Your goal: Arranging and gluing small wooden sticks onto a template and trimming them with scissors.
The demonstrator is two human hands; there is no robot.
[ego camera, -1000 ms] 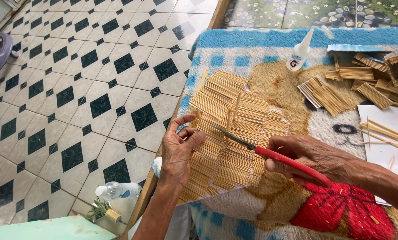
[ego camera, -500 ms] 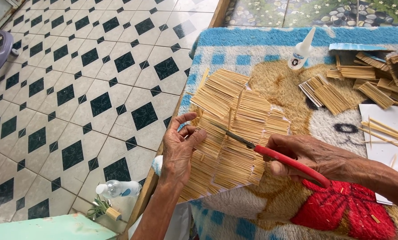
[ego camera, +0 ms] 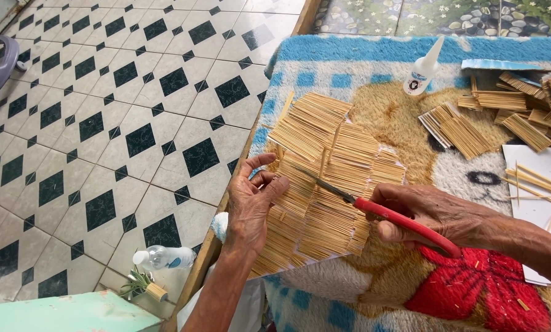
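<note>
Now: scissors over the stick panel

Leftmost, the left hand [ego camera: 251, 206] presses spread fingers on the stick panel [ego camera: 325, 178], which lies on the blanket [ego camera: 374, 67]. Rightward, the right hand [ego camera: 432, 215] grips red-handled scissors [ego camera: 389, 215], blades resting across the panel.

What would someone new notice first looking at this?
Probably the big fan of glued straw-coloured sticks at centre, steadied by the left hand at its left edge. The right hand works red-handled scissors into it, over a fluffy bear-patterned blanket.
</note>
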